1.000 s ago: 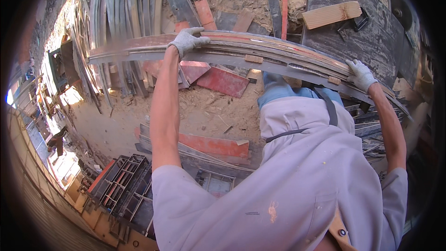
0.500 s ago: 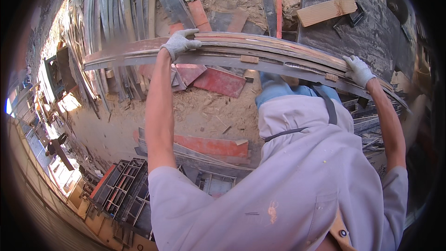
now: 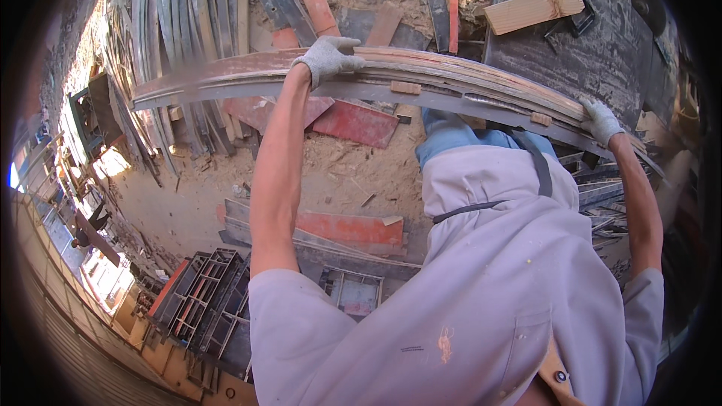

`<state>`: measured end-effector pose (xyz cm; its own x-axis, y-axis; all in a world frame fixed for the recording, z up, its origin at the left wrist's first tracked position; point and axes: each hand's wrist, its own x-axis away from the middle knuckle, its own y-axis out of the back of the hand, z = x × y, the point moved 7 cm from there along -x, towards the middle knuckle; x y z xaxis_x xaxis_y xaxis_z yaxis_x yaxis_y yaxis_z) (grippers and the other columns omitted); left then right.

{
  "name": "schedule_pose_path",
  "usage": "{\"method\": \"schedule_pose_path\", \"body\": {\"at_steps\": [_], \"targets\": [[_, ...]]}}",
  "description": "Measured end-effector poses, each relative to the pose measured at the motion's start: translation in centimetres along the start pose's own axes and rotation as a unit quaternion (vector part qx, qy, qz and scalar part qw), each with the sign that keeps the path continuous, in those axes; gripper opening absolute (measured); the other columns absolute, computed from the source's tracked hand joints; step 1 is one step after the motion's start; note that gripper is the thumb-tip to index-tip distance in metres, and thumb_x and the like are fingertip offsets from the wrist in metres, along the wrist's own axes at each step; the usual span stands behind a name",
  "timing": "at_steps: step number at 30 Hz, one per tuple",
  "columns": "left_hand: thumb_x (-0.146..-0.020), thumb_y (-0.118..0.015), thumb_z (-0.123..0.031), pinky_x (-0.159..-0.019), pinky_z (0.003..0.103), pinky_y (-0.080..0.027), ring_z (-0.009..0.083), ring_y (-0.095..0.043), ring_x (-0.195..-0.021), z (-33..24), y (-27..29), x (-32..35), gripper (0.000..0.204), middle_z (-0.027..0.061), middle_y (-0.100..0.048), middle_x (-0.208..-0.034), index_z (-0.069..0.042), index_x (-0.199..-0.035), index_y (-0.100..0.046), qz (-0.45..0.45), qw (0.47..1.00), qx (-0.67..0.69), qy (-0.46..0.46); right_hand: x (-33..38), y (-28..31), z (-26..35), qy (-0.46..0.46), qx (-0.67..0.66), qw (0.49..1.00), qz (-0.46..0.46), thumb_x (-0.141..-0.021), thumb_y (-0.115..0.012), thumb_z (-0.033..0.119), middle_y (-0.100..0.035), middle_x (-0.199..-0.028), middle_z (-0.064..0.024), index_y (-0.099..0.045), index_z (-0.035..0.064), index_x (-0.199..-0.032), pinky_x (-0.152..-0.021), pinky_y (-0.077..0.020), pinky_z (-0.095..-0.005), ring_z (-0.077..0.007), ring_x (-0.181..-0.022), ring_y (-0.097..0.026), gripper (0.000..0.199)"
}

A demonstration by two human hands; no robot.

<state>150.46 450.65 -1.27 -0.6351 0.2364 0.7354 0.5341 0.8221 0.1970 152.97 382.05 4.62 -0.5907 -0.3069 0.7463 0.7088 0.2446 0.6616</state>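
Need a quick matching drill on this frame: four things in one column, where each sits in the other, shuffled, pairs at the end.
Things:
1. left hand
2. right hand
3. pale wooden block
4. dark metal frames

Places:
A. lying on a dark sheet, upper right
B. gripping the long plank near its middle
C. stacked on the ground, lower left
D. gripping the long plank toward its right end

Pairs: 1-B, 2-D, 3-A, 4-C
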Motion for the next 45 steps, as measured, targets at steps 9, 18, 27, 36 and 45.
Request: {"method": "schedule_pose_path", "body": {"at_steps": [9, 18, 27, 36, 45], "targets": [[-0.088, -0.090, -0.024, -0.107, 0.036, -0.054, 0.0227, -0.066, -0.124, 0.5, 0.1, -0.1, 0.073, 0.0151, -0.070, -0.136, -0.002, -0.151, -0.060, 0.026, 0.998, 0.055, -0.002, -0.5, -0.6, -0.5, -0.023, 0.023, 0.999, 0.023, -0.082, -0.083, 0.013, -0.067, -0.131, -0.0253, -0.059, 0.0059, -0.146, -0.106, -0.0510, -0.0503, -0.0446, -0.124, -0.062, 0.068], [-0.082, -0.092, -0.022, -0.109, 0.036, -0.053, 0.0240, -0.066, -0.126, 1.1, 0.1, 0.1, 0.080, 0.0147, -0.069, -0.140, -0.002, -0.152, -0.060, 0.044, 0.995, 0.088, -0.017, -0.3, -0.3, 0.3, -0.008, 0.018, 1.000, 0.018, -0.080, -0.083, 0.010, -0.065, -0.131, -0.0262, -0.059, 0.0046, -0.143, -0.105, -0.0503, -0.0497, -0.0458, -0.124, -0.061, 0.068], [-0.083, -0.091, -0.014, -0.105, 0.033, -0.055, 0.0221, -0.070, -0.120, -0.4, -1.2, -0.3, 0.075, 0.0156, -0.073, -0.134, 0.003, -0.150, -0.061, 0.050, 0.995, 0.084, 0.001, 0.2, 0.2, 0.4, -0.018, 0.022, 1.000, 0.006, -0.080, -0.081, 0.010, -0.066, -0.131, -0.0248, -0.057, 0.0090, -0.150, -0.106, -0.0513, -0.0500, -0.0449, -0.124, -0.062, 0.074], [-0.085, -0.092, -0.016, -0.102, 0.032, -0.055, 0.0189, -0.069, -0.117, -2.8, -4.2, -1.4, 0.072, 0.0118, -0.074, -0.131, 0.001, -0.149, -0.063, 0.045, 0.998, 0.048, -0.016, -0.3, 1.5, 2.5, 0.024, -0.022, 0.999, 0.009, -0.085, -0.081, 0.018, -0.067, -0.132, -0.0242, -0.058, 0.0075, -0.149, -0.105, -0.0510, -0.0494, -0.0452, -0.123, -0.062, 0.069], [-0.080, -0.094, -0.024, -0.105, 0.033, -0.053, 0.0216, -0.069, -0.120, -2.9, -5.7, -2.8, 0.072, 0.0128, -0.075, -0.134, 0.000, -0.143, -0.069, 0.047, 0.997, 0.033, -0.043, -0.2, 0.9, 1.1, 0.010, -0.011, 1.000, 0.022, -0.085, -0.081, 0.021, -0.069, -0.124, -0.0241, -0.060, 0.0066, -0.146, -0.101, -0.0528, -0.0495, -0.0448, -0.119, -0.065, 0.066]]}}
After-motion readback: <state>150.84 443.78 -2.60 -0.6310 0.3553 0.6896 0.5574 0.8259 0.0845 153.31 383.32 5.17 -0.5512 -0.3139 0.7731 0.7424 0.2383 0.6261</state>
